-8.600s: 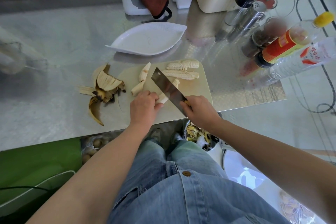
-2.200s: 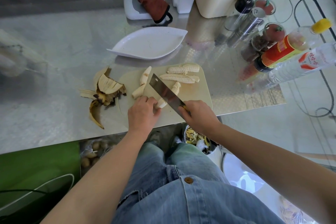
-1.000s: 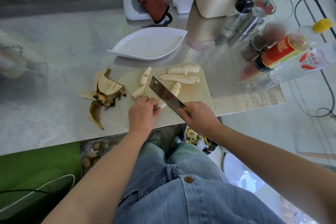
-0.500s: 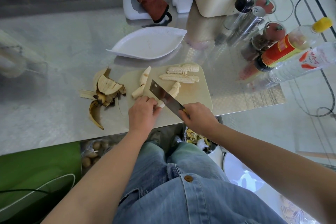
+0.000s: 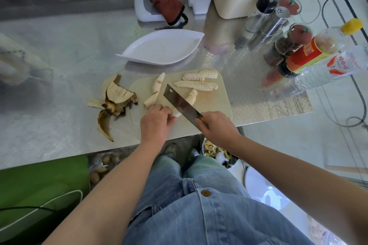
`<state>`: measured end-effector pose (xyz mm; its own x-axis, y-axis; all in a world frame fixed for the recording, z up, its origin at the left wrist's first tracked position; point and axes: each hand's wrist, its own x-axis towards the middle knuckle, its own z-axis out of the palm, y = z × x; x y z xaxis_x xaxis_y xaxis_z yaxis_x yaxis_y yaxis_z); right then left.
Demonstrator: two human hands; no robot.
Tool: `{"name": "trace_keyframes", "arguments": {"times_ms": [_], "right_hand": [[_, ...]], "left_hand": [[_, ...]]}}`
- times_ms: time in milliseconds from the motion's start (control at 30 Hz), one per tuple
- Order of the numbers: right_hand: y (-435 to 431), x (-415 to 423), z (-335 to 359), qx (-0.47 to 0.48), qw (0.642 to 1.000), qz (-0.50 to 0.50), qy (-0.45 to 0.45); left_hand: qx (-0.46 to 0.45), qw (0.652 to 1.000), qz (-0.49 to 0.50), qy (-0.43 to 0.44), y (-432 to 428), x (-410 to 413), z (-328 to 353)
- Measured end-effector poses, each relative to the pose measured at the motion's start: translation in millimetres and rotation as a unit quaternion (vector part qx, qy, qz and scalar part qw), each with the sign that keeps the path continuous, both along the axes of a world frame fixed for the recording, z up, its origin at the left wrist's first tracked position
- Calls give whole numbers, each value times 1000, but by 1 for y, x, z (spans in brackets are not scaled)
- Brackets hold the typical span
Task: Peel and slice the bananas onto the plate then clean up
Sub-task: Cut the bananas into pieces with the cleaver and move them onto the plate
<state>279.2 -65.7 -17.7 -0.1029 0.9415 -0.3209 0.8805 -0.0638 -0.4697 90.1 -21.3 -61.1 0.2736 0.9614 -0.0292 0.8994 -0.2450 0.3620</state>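
Slicing: left hand (image 5: 156,123) is pinching the pale peeled banana piece (image 5: 176,113), right hand (image 5: 217,127) is gripping the rectangular steel cleaver (image 5: 180,103); fingertips (image 5: 168,114) should be tucking back from the blade.

Open steel to the left, clutter to the right

The counter (image 5: 59,49) lies bare on the far left, a wide way in to the plate (image 5: 139,55). Banana peels (image 5: 115,97) sprawl just left of the cutting board (image 5: 211,101) (a narrow gap separates board and plate). At its near edge the left hand (image 5: 156,123) grips a banana piece (image 5: 177,114) and the right hand (image 5: 217,125) grips the cleaver (image 5: 179,103), slanting across. Bottles (image 5: 310,53) and shakers (image 5: 266,26) crowd the right; a cream tub (image 5: 233,4) walls the far side.
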Motion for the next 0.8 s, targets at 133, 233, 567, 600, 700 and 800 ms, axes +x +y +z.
{"name": "trace_keyframes", "arguments": {"times_ms": [133,233,567,600,700,800], "right_hand": [[1,0,3,5,1000,-3,6],[2,-1,4,5,1000,-6,9],[1,-5,2,-16,1000,1,-4],[1,-5,1,-20,1000,3,-10],[0,-6,-2,-37,999,10,-27],[0,-6,-3,-45,998,13,-34]], "left_hand": [[-3,1000,1,0,0,0,0],[-2,1000,1,1,0,1,1],[0,1000,2,-9,0,1,1],[-1,1000,3,-10,0,1,0],[-2,1000,2,-10,0,2,1],[-3,1000,-2,-5,0,1,2]]}}
